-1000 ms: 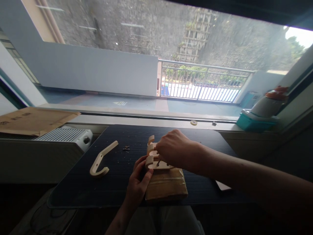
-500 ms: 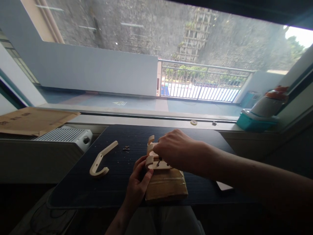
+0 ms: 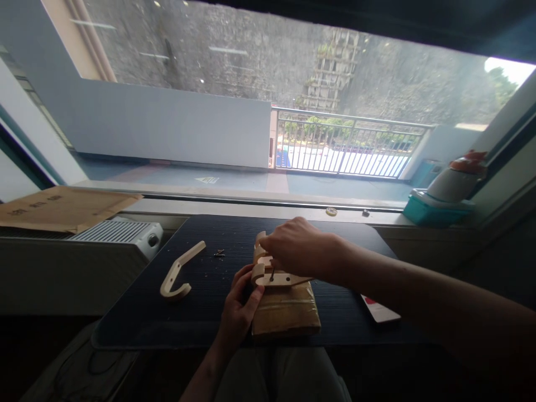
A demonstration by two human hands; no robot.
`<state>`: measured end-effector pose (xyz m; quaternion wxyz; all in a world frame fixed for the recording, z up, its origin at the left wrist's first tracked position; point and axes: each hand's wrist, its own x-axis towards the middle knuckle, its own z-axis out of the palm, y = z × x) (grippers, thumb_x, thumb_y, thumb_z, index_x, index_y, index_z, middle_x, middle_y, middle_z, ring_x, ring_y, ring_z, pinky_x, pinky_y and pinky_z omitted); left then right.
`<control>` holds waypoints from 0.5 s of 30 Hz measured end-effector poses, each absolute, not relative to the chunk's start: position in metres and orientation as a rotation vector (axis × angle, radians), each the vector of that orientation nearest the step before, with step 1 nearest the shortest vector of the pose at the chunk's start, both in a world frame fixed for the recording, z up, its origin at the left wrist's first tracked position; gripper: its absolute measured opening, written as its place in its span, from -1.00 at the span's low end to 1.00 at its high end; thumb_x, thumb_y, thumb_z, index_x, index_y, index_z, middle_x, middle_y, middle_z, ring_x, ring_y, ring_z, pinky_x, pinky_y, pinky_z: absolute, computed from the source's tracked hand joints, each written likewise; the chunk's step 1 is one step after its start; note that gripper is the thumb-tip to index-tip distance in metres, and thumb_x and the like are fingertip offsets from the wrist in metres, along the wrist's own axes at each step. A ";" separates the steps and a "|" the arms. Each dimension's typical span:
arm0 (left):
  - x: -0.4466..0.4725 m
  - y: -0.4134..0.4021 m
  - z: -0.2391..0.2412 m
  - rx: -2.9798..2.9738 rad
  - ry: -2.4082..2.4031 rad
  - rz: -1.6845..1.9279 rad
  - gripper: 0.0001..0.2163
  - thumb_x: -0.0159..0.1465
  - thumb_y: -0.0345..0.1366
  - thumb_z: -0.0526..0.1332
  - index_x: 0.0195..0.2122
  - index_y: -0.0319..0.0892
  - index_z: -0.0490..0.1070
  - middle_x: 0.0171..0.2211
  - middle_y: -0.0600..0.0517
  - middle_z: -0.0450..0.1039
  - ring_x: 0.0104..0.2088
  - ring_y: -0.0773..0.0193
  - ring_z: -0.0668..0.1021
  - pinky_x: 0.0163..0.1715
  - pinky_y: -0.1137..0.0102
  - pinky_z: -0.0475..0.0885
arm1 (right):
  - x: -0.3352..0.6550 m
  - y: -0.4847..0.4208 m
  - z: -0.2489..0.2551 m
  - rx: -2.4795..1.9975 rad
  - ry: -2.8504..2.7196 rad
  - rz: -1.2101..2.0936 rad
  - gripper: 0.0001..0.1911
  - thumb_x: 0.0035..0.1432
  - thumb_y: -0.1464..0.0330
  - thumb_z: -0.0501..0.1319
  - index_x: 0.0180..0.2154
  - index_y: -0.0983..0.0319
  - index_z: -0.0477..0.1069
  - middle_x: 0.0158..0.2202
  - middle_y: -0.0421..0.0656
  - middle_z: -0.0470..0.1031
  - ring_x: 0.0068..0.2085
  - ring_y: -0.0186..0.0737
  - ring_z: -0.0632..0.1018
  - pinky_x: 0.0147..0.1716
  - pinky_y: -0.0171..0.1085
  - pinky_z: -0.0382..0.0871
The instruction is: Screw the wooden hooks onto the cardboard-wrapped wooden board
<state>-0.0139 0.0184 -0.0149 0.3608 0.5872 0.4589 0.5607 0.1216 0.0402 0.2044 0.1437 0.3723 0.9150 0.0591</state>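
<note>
My left hand [image 3: 238, 307] is closed on the curved end of a pale wooden hook [image 3: 281, 279], thumb in front and fingers behind. The hook lies on a brown taped block [image 3: 287, 315], and more wooden hooks [image 3: 258, 254] are lined up behind it. Above them, my right hand [image 3: 299, 245] is curled into a fist around a screwdriver; its handle is hidden. The thin shaft [image 3: 272, 272] points down to one of the hook's two holes. To the left, a loose wooden hook [image 3: 167, 282] rests on the dark table, near a small pile of screws [image 3: 219, 254].
The dark table [image 3: 134, 324] stands against a window sill. A white card [image 3: 383, 312] lies under my right forearm. On the sill are a tape roll [image 3: 331, 211], a teal box [image 3: 435, 212] and a grey bottle [image 3: 452, 181]. A brown envelope [image 3: 62, 207] covers the radiator [image 3: 113, 234] at left.
My right fist has risen slightly and shifted a little left, and the screwdriver shaft stands more upright. More of the hook and the white card shows. My left hand keeps its hold.
</note>
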 end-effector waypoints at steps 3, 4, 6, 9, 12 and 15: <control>-0.013 0.018 -0.014 1.496 1.174 1.453 -0.75 0.20 -0.22 0.18 -0.11 -0.12 0.40 0.08 -0.04 0.24 0.07 0.08 0.37 0.09 0.23 0.24 | 0.126 0.036 0.210 1.051 2.683 0.109 -0.83 0.14 0.38 0.18 -0.20 0.23 0.43 -0.34 -0.15 0.52 -0.37 -0.29 0.48 -0.47 -0.33 0.14; -0.012 0.018 -0.013 1.486 1.167 1.456 -0.75 0.19 -0.22 0.18 -0.11 -0.12 0.41 0.08 -0.04 0.24 0.06 0.08 0.38 0.08 0.23 0.25 | 0.127 0.035 0.210 1.040 2.699 0.108 -0.85 0.13 0.40 0.17 -0.22 0.23 0.44 -0.35 -0.16 0.52 -0.37 -0.30 0.47 -0.48 -0.33 0.13; -0.012 0.018 -0.013 1.459 1.147 1.471 -0.75 0.18 -0.21 0.19 -0.13 -0.13 0.42 0.07 -0.05 0.25 0.04 0.07 0.40 0.06 0.23 0.28 | 0.129 0.033 0.208 1.032 2.714 0.117 -0.88 0.14 0.41 0.15 -0.27 0.25 0.44 -0.36 -0.15 0.52 -0.37 -0.30 0.47 -0.49 -0.33 0.10; -0.012 0.020 -0.016 1.412 1.103 1.495 -0.74 0.15 -0.20 0.22 -0.15 -0.13 0.44 0.08 -0.05 0.25 0.02 0.06 0.43 0.04 0.25 0.31 | 0.132 0.030 0.199 1.084 2.738 0.123 -0.87 0.15 0.41 0.13 -0.28 0.25 0.43 -0.35 -0.13 0.52 -0.37 -0.30 0.47 -0.48 -0.33 0.10; -0.013 0.022 -0.021 1.386 1.060 1.506 -0.73 0.14 -0.18 0.23 -0.14 -0.14 0.44 0.09 -0.06 0.23 0.00 0.07 0.45 0.00 0.28 0.34 | 0.134 0.028 0.190 1.185 2.780 0.129 -0.84 0.18 0.36 0.11 -0.26 0.26 0.42 -0.35 -0.12 0.52 -0.37 -0.27 0.48 -0.49 -0.32 0.10; -0.013 0.024 -0.026 1.394 1.039 1.521 -0.72 0.14 -0.17 0.23 -0.14 -0.14 0.45 0.08 -0.06 0.25 -0.05 0.09 0.48 -0.07 0.31 0.39 | 0.135 0.027 0.181 1.260 2.805 0.161 -0.77 0.21 0.28 0.06 -0.26 0.28 0.41 -0.35 -0.09 0.52 -0.36 -0.24 0.48 -0.49 -0.31 0.10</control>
